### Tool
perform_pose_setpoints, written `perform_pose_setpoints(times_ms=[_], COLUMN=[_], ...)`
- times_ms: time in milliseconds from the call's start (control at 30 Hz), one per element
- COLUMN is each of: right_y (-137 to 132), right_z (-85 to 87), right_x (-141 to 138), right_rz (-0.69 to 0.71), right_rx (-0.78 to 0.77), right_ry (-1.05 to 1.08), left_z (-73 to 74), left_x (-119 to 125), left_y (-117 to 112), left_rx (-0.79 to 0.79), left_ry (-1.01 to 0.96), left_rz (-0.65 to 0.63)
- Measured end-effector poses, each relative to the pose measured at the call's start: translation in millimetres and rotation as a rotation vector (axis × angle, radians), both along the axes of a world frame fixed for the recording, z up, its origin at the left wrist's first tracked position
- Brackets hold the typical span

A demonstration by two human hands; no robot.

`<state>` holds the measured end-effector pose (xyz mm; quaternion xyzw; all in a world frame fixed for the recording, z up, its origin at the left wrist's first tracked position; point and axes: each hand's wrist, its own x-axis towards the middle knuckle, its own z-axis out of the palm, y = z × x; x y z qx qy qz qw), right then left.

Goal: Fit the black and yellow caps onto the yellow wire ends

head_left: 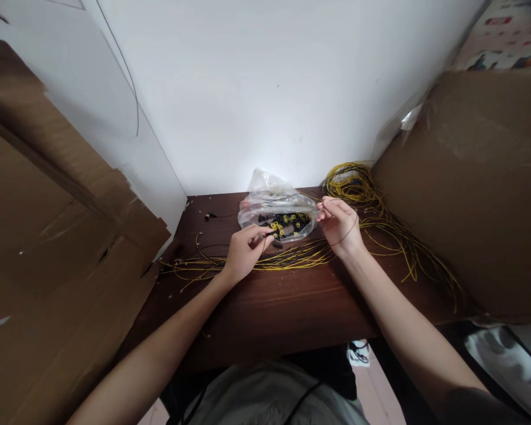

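Note:
My left hand (244, 251) is closed in a pinch on a small black connector at the end of a thin dark wire, just in front of a clear plastic bag (278, 200) holding black and yellow connectors (285, 224). My right hand (340, 224) is closed on the same thin dark wire (351, 230), which loops under that hand and arcs over the bag. Both hands hover over a dark wooden table (283, 307). A bundle of yellow wires (292, 255) lies across the table beneath the hands.
A coil of yellow wires (354, 183) sits at the back right and trails along a large cardboard box (473, 189). Torn cardboard (48, 248) leans at the left. A white wall (265, 88) closes the back. Loose dark wires (212, 215) lie at the table's left.

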<state>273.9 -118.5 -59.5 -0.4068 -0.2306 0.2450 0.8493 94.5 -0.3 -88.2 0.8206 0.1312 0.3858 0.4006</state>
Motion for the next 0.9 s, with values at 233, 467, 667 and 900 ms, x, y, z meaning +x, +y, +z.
perform_pose_setpoints(times_ms=[233,467,667,900], right_y=[-4.0,-9.1,-12.5,-18.3], right_z=[9.5,8.3,4.9,0.2], right_x=[2.5,13.4,19.8,25.2], right_rz=[0.061,0.155,0.162,0.159], right_rx=[0.108,0.194,0.185,0.25], right_ry=[0.227,0.412,0.327,0.43], left_z=[-1.2,-0.4,-0.8,-1.8], left_x=[0.6,0.5,1.4,3.3], left_y=[1.5,4.1,7.9,10.2], left_rx=[-0.025,-0.15,-0.363,-0.479], left_ry=[-0.012,0.001,-0.011,-0.064], left_rz=[0.004,0.031,0.082,0.093])
